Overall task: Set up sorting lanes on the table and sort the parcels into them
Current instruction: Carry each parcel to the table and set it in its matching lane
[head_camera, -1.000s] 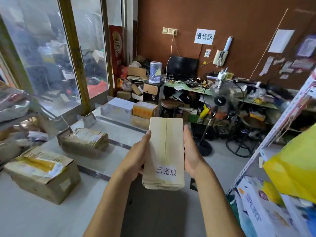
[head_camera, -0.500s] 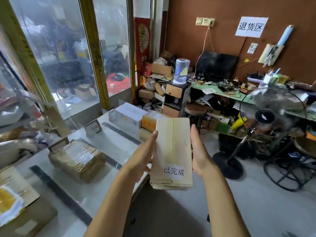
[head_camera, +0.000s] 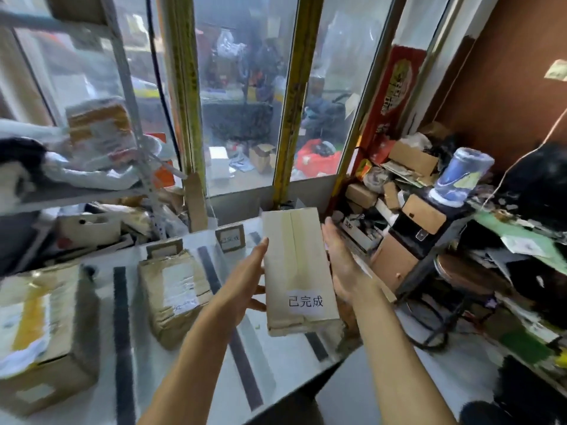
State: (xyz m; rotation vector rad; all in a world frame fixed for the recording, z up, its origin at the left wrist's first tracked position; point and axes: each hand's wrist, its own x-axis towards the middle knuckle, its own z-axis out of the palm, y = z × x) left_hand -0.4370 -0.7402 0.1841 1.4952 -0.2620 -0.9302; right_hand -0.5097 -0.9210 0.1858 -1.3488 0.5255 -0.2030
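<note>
Change since earlier: view has swung left toward the window; the long parcel (head_camera: pixel 299 271), earlier held out over the floor beside the desk, now hangs over the desk's right end.
Wall sign: the white sign seen earlier on the brown wall is out of frame.
Hands: left hand (head_camera: pixel 245 283) lies flat along the long parcel's left side, right hand (head_camera: pixel 343 265) flat along its right side, fingers straight; together they clamp it.
Long parcel: pale brown, taped down the middle, raised above the desk (head_camera: pixel 190 372), not touching it.
Label on long parcel: white slip near its close end reads "已完成".
Lanes: dark tape strips (head_camera: pixel 122 332) run across the white desk top.
Middle lane: crumpled brown parcel (head_camera: pixel 175 289) with a white label, writing too blurred to read.
Left lane: large carton (head_camera: pixel 43 335) with yellow and white wrapping.
Lane cards: small card (head_camera: pixel 231 239) stands at the far edge; text illegible.
</note>
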